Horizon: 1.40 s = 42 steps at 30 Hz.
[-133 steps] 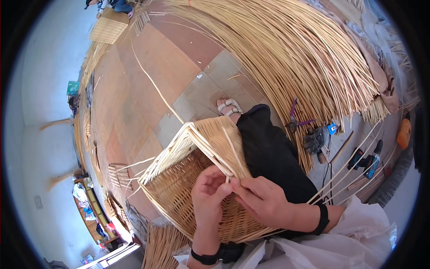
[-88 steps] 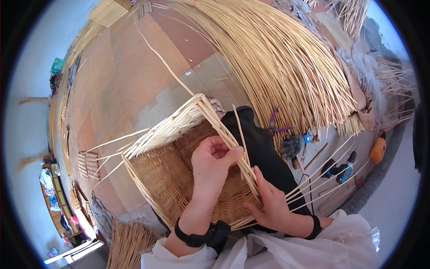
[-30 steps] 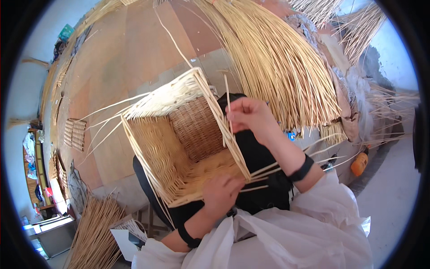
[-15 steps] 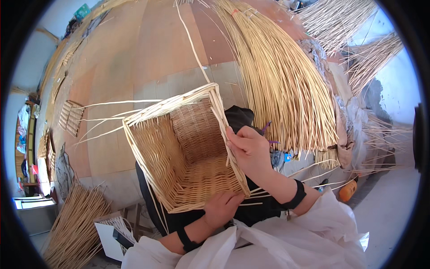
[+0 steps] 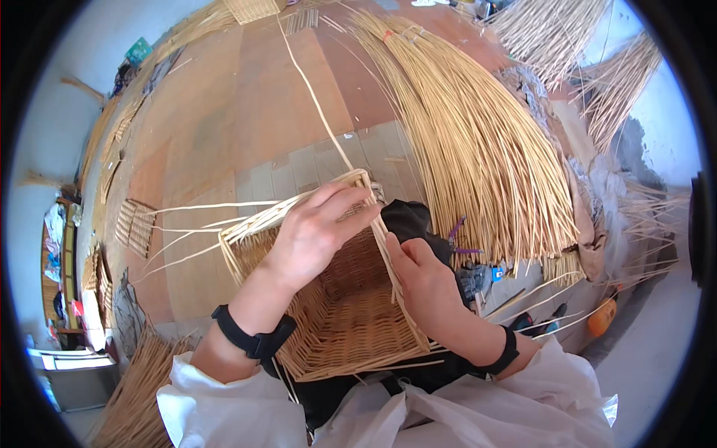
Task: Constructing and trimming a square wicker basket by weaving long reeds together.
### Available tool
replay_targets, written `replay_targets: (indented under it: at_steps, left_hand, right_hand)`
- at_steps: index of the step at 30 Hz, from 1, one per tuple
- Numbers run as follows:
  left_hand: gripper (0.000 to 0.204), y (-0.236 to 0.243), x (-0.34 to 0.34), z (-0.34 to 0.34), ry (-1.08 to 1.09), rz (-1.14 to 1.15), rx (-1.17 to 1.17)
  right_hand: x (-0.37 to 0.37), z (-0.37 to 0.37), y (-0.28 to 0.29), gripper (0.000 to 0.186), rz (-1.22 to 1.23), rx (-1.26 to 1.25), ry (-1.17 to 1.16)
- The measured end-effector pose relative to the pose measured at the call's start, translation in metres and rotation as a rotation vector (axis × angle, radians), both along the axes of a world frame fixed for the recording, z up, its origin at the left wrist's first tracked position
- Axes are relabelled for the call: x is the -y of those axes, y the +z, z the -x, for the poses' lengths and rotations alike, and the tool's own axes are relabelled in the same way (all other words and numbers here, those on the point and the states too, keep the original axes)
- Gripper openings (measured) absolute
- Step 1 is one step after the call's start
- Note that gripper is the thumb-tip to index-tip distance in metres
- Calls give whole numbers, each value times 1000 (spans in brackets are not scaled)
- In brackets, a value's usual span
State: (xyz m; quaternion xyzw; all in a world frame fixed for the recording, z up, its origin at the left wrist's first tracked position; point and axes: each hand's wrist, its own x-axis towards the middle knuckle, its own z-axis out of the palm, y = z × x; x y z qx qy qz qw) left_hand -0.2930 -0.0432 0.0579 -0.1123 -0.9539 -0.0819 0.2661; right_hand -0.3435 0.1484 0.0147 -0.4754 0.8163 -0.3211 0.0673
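A square wicker basket [image 5: 358, 313] rests on my lap, its open top facing me. Loose willow rods stick out from its rim to the left, and one long rod runs away from the far right corner. My left hand [image 5: 317, 228] reaches across the opening, its fingers closed at the rim near that far right corner. Whether a separate rod lies between those fingers is hidden. My right hand [image 5: 429, 287] grips the right-hand rim, thumb along the top, with part of the fingers out of sight behind the wall.
A large bundle of willow rods [image 5: 478, 149] lies on the right, with purple-handled cutters [image 5: 457, 237] beside it. An orange bottle [image 5: 602, 317] sits at the lower right. More rods [image 5: 138, 392] stand at the lower left. A small woven panel [image 5: 136, 227] lies on the floorboards.
My left hand has left the basket's near rim and moved up across the opening to the far right corner. My right hand stays on the right rim. The basket sits slightly lower in view.
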Motion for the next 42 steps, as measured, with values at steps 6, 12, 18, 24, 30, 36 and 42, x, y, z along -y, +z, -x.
replay_targets:
  at_steps: [6,12,18,24,30,36,42]
  left_hand:
    - [29,-9,8,11,-126,-17,41]
    - [16,-13,-6,10,-26,16,78]
    - [19,-20,-30,6,157,81,-139]
    - [21,-23,-34,10,155,-203,-202]
    - [25,-30,-26,13,57,-362,74]
    - [29,-34,-45,3,228,-542,96]
    - [22,-28,-59,5,451,-642,196]
  right_hand:
    - [-2,12,-2,49,79,86,26]
    - [-4,19,-6,48,157,114,40]
    - [2,36,-7,25,362,356,-50]
    - [11,43,-13,9,551,644,30]
    - [10,45,-23,12,602,633,89]
    - [12,43,-16,12,284,541,64]
    - [-114,17,-7,19,213,651,338]
